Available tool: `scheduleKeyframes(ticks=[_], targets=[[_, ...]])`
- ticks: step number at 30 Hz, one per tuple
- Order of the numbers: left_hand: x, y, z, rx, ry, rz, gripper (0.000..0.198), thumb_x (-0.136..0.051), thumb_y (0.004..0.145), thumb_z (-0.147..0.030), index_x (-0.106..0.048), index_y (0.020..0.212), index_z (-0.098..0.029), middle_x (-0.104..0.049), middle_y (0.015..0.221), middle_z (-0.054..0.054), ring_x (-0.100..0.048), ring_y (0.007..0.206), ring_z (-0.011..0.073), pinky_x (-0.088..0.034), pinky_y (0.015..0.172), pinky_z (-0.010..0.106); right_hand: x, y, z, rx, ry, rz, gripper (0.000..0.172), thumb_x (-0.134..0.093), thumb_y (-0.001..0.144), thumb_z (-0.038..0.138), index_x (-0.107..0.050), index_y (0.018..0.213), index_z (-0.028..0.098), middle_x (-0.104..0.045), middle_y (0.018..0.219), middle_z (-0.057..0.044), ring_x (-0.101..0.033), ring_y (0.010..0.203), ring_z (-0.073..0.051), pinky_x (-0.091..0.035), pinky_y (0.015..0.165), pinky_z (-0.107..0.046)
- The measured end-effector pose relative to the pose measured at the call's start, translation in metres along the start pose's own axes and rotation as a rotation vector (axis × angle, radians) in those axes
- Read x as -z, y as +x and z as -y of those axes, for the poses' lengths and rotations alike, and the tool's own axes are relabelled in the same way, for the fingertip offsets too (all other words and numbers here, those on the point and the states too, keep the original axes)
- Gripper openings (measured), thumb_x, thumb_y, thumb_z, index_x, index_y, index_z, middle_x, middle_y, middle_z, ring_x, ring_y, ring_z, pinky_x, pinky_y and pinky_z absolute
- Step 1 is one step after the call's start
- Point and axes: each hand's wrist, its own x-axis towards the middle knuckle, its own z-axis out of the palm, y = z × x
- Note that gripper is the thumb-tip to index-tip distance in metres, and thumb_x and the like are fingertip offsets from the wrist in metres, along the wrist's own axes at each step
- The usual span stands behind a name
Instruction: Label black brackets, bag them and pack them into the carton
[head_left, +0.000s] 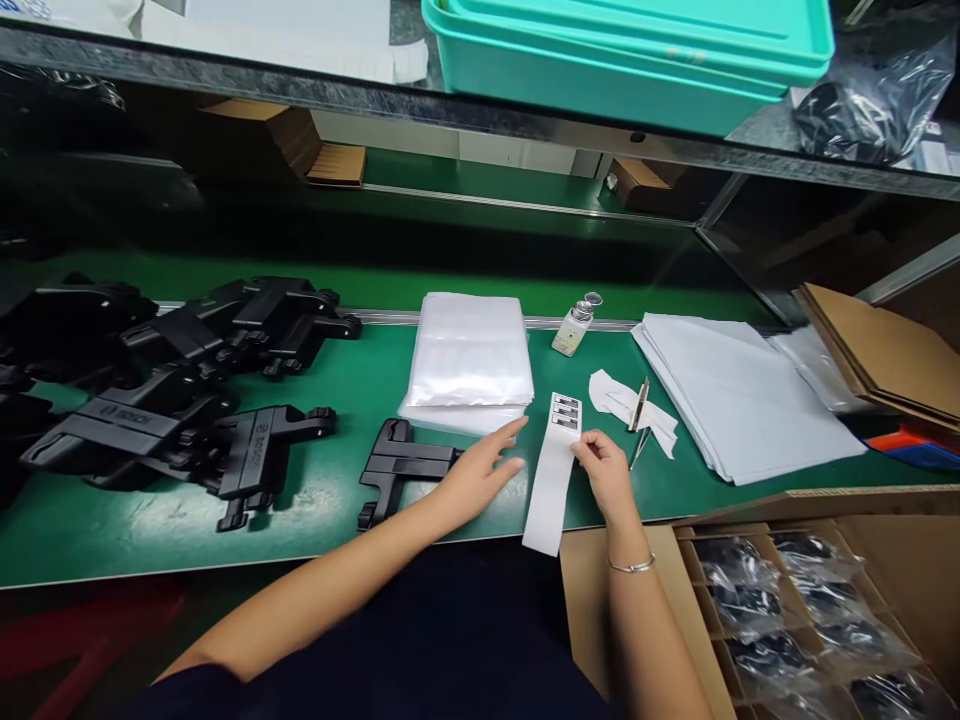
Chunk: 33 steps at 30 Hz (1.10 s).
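Observation:
My right hand (606,474) pinches the right edge of a white label strip (551,490), which has a few black-printed labels at its far end and hangs a little over the table edge. My left hand (480,470) is held with fingers apart and nothing in it, between the strip and a black plastic bracket (409,460). Part of that bracket is hidden behind the hand. Just beyond lies a stack of clear plastic bags (471,350). Right of the strip, metal tweezers (639,405) rest on a crumpled piece of white paper (611,395).
Several black brackets (135,420) are piled at the left. A small bottle (573,328) stands at the back, with white sheets (742,395) to the right. Below right is a divided carton (701,590) of bagged parts. A shelf with a teal bin (622,70) hangs overhead.

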Motion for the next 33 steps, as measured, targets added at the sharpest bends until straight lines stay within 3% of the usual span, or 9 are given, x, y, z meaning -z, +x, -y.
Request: scheduleKeyframes(ticks=[2, 7, 10, 14, 22, 26, 29, 31, 33], targets=[[-0.018, 0.021, 0.002, 0.013, -0.183, 0.068, 0.060, -0.056, 0.086, -0.032, -0.040, 0.144, -0.024, -0.064, 0.123, 0.010, -0.063, 0.103, 0.0225, -0.048, 0.088, 0.035, -0.004, -0.010, 0.002, 0.038, 0.059, 0.050, 0.032, -0.063, 0.074, 0.050, -0.058, 0.069, 0.020, -0.054, 0.065, 0.003, -0.047, 0.057, -0.012, -0.041, 0.055, -0.025], [-0.040, 0.048, 0.010, 0.076, -0.333, 0.005, 0.035, -0.060, 0.081, -0.033, -0.062, 0.112, -0.015, -0.059, 0.070, -0.001, -0.051, 0.058, 0.0112, -0.039, 0.056, 0.022, -0.012, -0.026, -0.001, 0.092, 0.107, -0.028, 0.023, -0.064, 0.077, 0.043, -0.062, 0.076, 0.020, -0.057, 0.074, 0.000, -0.051, 0.063, -0.014, -0.045, 0.060, -0.027], [-0.043, 0.050, 0.013, 0.084, -0.330, 0.004, 0.025, -0.061, 0.080, -0.034, -0.063, 0.096, -0.015, -0.054, 0.065, -0.002, -0.046, 0.055, 0.0100, -0.035, 0.053, 0.021, -0.013, -0.028, -0.002, 0.214, 0.011, -0.168, 0.021, -0.061, 0.083, 0.040, -0.066, 0.091, 0.021, -0.060, 0.095, -0.006, -0.057, 0.083, -0.019, -0.049, 0.075, -0.035], [-0.044, 0.048, 0.012, 0.063, -0.180, 0.003, 0.020, -0.062, 0.080, -0.035, -0.064, 0.089, -0.017, -0.043, 0.057, -0.005, -0.038, 0.052, 0.0095, -0.029, 0.050, 0.021, -0.012, -0.028, -0.002, 0.428, -0.270, -0.261, 0.017, -0.058, 0.089, 0.035, -0.069, 0.088, 0.023, -0.063, 0.092, -0.008, -0.058, 0.092, -0.024, -0.048, 0.084, -0.042], [-0.043, 0.049, 0.009, 0.112, -0.108, 0.069, 0.021, -0.059, 0.079, -0.035, -0.065, 0.088, -0.017, -0.044, 0.055, -0.006, -0.040, 0.051, 0.0109, -0.030, 0.050, 0.023, -0.015, -0.038, -0.002, 0.471, -0.570, -0.304, 0.015, -0.059, 0.089, 0.034, -0.070, 0.084, 0.027, -0.068, 0.094, -0.008, -0.060, 0.089, -0.024, -0.044, 0.093, -0.046], [-0.038, 0.047, 0.009, 0.020, -0.059, 0.059, 0.026, -0.052, 0.085, -0.038, -0.067, 0.089, -0.017, -0.060, 0.071, 0.000, -0.054, 0.068, 0.0161, -0.040, 0.064, 0.026, -0.016, -0.041, -0.001, 0.459, -0.315, -0.258, 0.014, -0.059, 0.087, 0.032, -0.065, 0.077, 0.024, -0.066, 0.085, -0.005, -0.060, 0.085, -0.022, -0.042, 0.097, -0.048], [-0.034, 0.047, 0.014, -0.060, -0.080, 0.024, 0.032, -0.043, 0.092, -0.039, -0.066, 0.093, -0.018, -0.067, 0.092, 0.005, -0.058, 0.086, 0.0189, -0.042, 0.078, 0.028, -0.010, -0.038, -0.004, 0.273, 0.076, -0.375, 0.015, -0.061, 0.085, 0.036, -0.061, 0.078, 0.022, -0.063, 0.088, -0.005, -0.060, 0.091, -0.021, -0.043, 0.097, -0.047], [-0.034, 0.048, 0.017, -0.025, -0.091, 0.018, 0.026, -0.045, 0.090, -0.035, -0.064, 0.094, -0.018, -0.064, 0.083, 0.002, -0.056, 0.075, 0.0170, -0.042, 0.072, 0.027, -0.008, -0.034, -0.007, 0.129, 0.287, -0.373, 0.019, -0.059, 0.086, 0.040, -0.059, 0.092, 0.022, -0.063, 0.101, -0.007, -0.061, 0.098, -0.022, -0.047, 0.093, -0.045], [-0.036, 0.049, 0.019, 0.018, -0.092, 0.029, 0.021, -0.046, 0.088, -0.029, -0.062, 0.096, -0.018, -0.059, 0.073, 0.000, -0.052, 0.064, 0.0148, -0.041, 0.064, 0.026, -0.012, -0.030, -0.008, 0.044, 0.428, -0.220, 0.035, -0.062, 0.084, 0.041, -0.051, 0.113, 0.025, -0.060, 0.118, -0.010, -0.063, 0.103, -0.022, -0.049, 0.091, -0.043]])
